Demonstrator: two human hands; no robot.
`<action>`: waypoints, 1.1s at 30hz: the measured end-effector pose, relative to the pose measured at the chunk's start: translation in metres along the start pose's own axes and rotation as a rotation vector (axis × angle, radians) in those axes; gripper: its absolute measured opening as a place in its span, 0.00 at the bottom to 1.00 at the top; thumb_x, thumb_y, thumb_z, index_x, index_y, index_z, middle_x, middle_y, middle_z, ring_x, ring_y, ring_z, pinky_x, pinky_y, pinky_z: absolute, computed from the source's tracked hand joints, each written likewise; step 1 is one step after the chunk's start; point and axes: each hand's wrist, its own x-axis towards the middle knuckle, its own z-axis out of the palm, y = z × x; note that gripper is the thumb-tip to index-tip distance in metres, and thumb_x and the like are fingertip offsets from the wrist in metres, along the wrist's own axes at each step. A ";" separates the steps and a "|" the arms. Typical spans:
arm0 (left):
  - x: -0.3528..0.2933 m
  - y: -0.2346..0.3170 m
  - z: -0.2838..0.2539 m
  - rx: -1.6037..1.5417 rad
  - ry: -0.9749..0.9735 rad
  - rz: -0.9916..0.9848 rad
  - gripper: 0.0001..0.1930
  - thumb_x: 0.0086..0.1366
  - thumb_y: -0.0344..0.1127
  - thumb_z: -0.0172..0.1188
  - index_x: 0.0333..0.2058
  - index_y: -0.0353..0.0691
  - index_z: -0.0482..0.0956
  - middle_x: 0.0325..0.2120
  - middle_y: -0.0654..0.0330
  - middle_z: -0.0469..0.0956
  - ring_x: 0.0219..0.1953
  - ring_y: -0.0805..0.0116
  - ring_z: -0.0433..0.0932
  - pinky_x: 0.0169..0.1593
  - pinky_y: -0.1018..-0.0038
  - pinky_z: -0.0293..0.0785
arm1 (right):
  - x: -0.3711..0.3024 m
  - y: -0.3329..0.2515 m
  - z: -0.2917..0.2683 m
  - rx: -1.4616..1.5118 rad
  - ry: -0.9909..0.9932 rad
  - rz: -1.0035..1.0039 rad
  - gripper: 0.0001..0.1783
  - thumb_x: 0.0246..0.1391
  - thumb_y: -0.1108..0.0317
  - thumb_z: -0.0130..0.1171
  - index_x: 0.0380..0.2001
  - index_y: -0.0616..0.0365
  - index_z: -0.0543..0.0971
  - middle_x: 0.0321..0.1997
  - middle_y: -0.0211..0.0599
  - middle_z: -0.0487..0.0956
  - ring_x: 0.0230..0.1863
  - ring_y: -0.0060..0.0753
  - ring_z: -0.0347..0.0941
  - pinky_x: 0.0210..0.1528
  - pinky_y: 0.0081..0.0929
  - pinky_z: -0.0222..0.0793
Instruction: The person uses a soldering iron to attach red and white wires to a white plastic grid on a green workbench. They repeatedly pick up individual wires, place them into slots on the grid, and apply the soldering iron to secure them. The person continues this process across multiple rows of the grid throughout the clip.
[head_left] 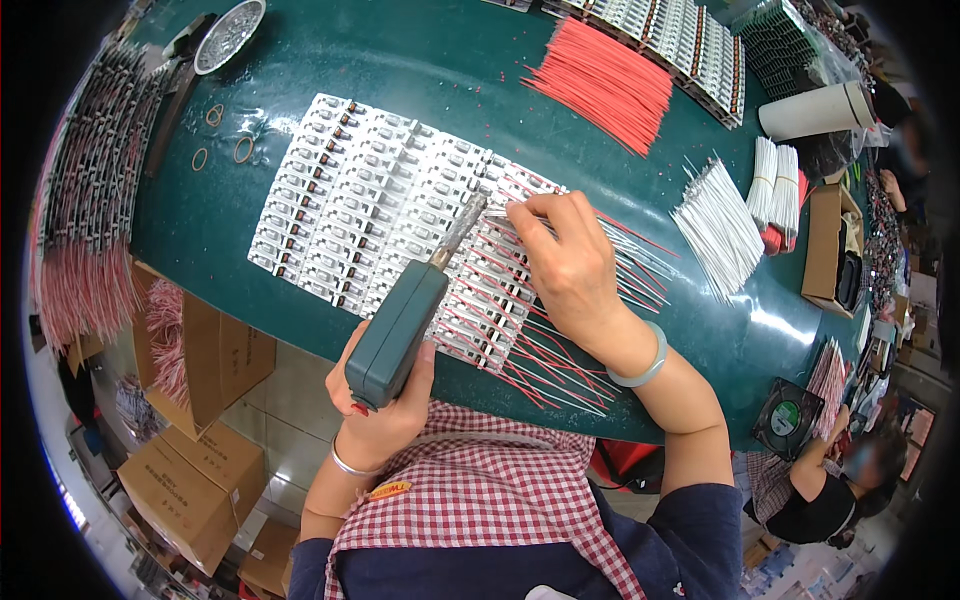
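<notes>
My left hand [385,390] is closed round the handle of a dark green soldering gun [398,325]. Its metal tip points up and right, ending over a panel of white circuit boards [385,190] that lies on the green table. Close by the tip, my right hand [570,255] pinches a thin wire [500,212] against the panel, its end partly hidden by the fingertips. Rows of red and white wires [530,370] are attached along the panel's right side, and many trail past its edge under my right wrist.
Loose red wires [605,85] and white wires [718,230] lie in piles farther back and right. A metal dish [230,36] and rubber bands [243,150] are at the far left. Wired boards stack along the left edge [90,200]. Cartons [195,490] stand below; a co-worker [830,480] sits right.
</notes>
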 end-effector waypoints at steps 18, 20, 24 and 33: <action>0.000 -0.002 0.002 0.041 -0.009 0.012 0.09 0.52 0.19 0.67 0.34 0.29 0.81 0.29 0.52 0.79 0.24 0.63 0.79 0.29 0.74 0.74 | 0.003 0.003 0.001 -0.030 -0.014 -0.072 0.17 0.40 0.78 0.60 0.38 0.68 0.79 0.36 0.41 0.75 0.37 0.39 0.72 0.35 0.31 0.72; 0.002 0.001 0.000 0.070 -0.016 0.021 0.10 0.52 0.20 0.68 0.35 0.29 0.81 0.29 0.52 0.80 0.24 0.63 0.79 0.29 0.73 0.74 | 0.003 0.003 0.001 -0.029 -0.014 -0.069 0.17 0.40 0.78 0.60 0.38 0.68 0.79 0.36 0.41 0.75 0.37 0.39 0.72 0.35 0.31 0.72; -0.007 -0.003 0.000 -0.002 0.032 -0.062 0.11 0.52 0.20 0.68 0.36 0.28 0.81 0.29 0.51 0.81 0.25 0.62 0.80 0.30 0.73 0.76 | 0.003 0.002 0.002 -0.041 -0.012 -0.071 0.17 0.40 0.78 0.61 0.38 0.68 0.80 0.36 0.41 0.75 0.37 0.39 0.72 0.35 0.31 0.72; -0.010 -0.003 0.001 -0.054 0.052 -0.083 0.12 0.52 0.20 0.68 0.37 0.26 0.81 0.31 0.49 0.82 0.29 0.59 0.83 0.35 0.72 0.78 | 0.004 0.001 0.002 -0.061 -0.015 -0.068 0.16 0.39 0.78 0.61 0.37 0.68 0.80 0.36 0.40 0.76 0.37 0.39 0.72 0.34 0.31 0.72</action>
